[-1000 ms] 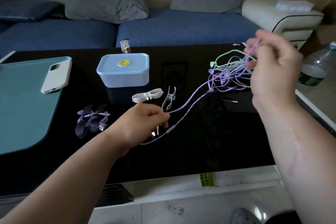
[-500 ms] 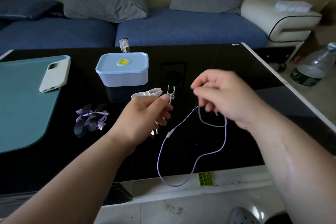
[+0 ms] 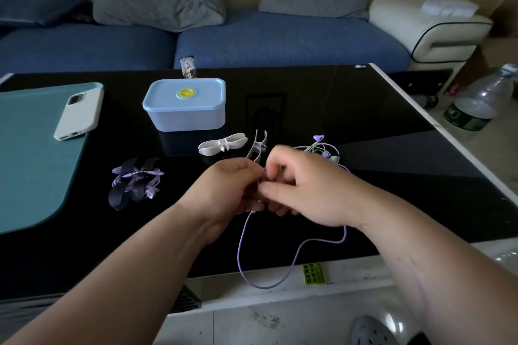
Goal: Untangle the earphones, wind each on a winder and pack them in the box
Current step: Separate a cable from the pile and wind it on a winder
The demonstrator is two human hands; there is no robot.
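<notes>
The fingers of the left hand point(image 3: 229, 193) and right hand point(image 3: 311, 196) are curled and meet tip to tip above the table point(image 3: 364, 126), right thumb point(image 3: 269, 190) against the left fingertips, pinching a purple cord point(image 3: 238, 252) between them. Just what part of the cord sits in the pinch is hidden. From under the hands the cord hangs in a slack loop that dips past the table's near edge and climbs back to the right wrist. Behind the right hand lies a small tangle point(image 3: 322, 150) of purple and pale green earphones on the table, partly hidden by the knuckles. Just beyond the left hand lie two white winders, a flat one point(image 3: 222, 144) shaped like a butterfly and a forked one point(image 3: 258, 145) beside it. Farther back stands the blue box point(image 3: 185, 115) with its lid on. To the left, purple earphones wound on a dark winder point(image 3: 134, 182) lie apart from the rest. A white phone point(image 3: 80, 110) rests on the edge of a teal mat point(image 3: 28, 154) at the far left.
</notes>
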